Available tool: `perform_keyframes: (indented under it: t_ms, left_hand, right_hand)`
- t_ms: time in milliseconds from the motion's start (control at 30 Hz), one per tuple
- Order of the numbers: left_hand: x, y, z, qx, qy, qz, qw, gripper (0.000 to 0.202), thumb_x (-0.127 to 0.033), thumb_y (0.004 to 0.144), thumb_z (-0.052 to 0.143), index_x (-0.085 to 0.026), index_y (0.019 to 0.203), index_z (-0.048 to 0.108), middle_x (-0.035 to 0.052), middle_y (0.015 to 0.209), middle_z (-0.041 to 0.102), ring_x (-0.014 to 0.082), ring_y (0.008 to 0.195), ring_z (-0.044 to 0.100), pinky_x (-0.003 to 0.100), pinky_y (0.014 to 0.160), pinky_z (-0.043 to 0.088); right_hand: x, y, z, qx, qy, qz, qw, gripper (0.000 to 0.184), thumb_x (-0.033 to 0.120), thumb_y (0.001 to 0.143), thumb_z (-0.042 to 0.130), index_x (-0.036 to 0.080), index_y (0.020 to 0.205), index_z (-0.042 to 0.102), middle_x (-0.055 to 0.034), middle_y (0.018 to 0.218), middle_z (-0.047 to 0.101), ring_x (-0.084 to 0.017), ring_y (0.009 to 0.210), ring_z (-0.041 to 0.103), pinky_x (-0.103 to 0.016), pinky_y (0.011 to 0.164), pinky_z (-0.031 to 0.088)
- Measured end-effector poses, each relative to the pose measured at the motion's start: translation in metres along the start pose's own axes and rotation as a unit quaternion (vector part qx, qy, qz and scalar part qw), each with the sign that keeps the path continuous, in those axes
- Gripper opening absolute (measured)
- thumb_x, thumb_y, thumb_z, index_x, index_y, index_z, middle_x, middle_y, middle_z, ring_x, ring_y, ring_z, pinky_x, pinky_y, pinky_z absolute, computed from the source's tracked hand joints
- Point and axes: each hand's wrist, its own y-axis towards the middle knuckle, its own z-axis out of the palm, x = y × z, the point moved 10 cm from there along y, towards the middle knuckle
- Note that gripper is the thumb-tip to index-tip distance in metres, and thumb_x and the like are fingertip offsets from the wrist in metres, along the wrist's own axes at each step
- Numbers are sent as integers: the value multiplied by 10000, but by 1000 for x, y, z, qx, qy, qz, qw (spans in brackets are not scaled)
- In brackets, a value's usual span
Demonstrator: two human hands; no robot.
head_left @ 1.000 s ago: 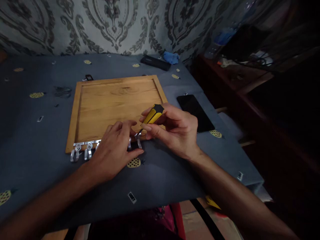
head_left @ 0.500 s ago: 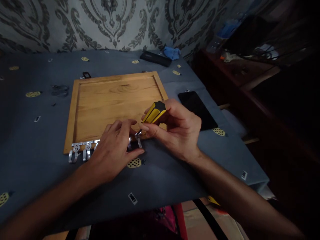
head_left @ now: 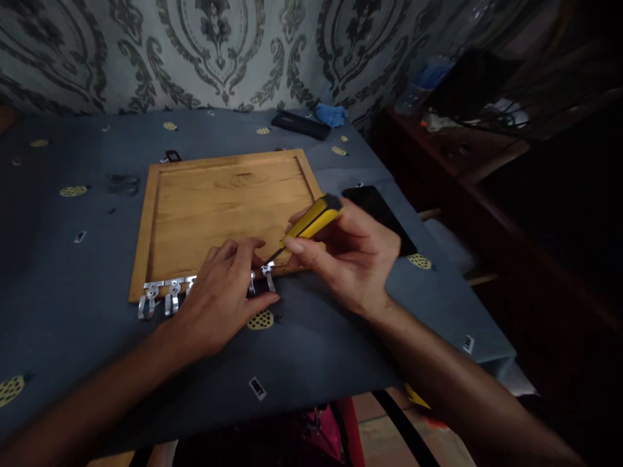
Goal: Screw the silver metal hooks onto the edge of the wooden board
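Note:
A yellow-and-black screwdriver (head_left: 311,224) is gripped in my right hand (head_left: 360,256), tilted so its thin shaft runs down-left. Its tip meets the plate of the rightmost silver metal hook (head_left: 269,277) on the near edge of a framed wooden board (head_left: 228,201). My left hand (head_left: 221,288) lies over that edge, its fingers beside the plate and its thumb below, curled about the same hook. Several more hooks (head_left: 173,296) line the edge to the left; some are covered by my left hand. Where exactly the left fingertips press is partly hidden.
A dark flat phone or tablet (head_left: 377,211) lies right of the board. Behind it are a black case (head_left: 300,125) and a blue cloth (head_left: 331,115). Small metal pieces (head_left: 123,184) lie to the left on the patterned tablecloth (head_left: 87,285). A cluttered reddish cabinet (head_left: 438,155) stands at the right.
The screwdriver handle has leaned further right and more of its shaft shows. My right hand has shifted slightly right. My left hand stays over the hooks; the view has moved a little.

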Motion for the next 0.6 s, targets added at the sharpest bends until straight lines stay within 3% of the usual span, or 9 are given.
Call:
perform_keyframes:
  t_ms: [133, 300, 600]
  left_hand:
    - [-1, -1, 1, 0, 1, 8, 1000, 654, -249, 738, 845, -182, 1236, 427, 77, 1081, 668, 315, 1085, 605, 489, 926, 477]
    - [0, -1, 2, 3, 8, 6, 1000, 581, -255, 751, 831, -187, 1179, 444, 93, 1132, 651, 318, 1101, 598, 494, 938, 467]
    - [-1, -2, 0, 0, 3, 5, 1000, 627, -238, 756, 813, -213, 1231, 406, 67, 1089, 653, 299, 1073, 611, 481, 921, 472]
  right_hand:
    - [-6, 3, -14, -71, 22, 39, 996, 241, 316, 798, 793, 223, 757, 575, 69, 633, 560, -72, 474, 589, -213, 436, 466]
    - [-24, 3, -2, -30, 33, 91, 995, 306, 394, 790, 790, 212, 747, 549, 72, 634, 562, -76, 497, 603, -221, 475, 503]
    - [-21, -1, 3, -3, 6, 75, 997, 289, 362, 804, 775, 207, 734, 541, 62, 650, 524, -80, 543, 556, -232, 508, 479]
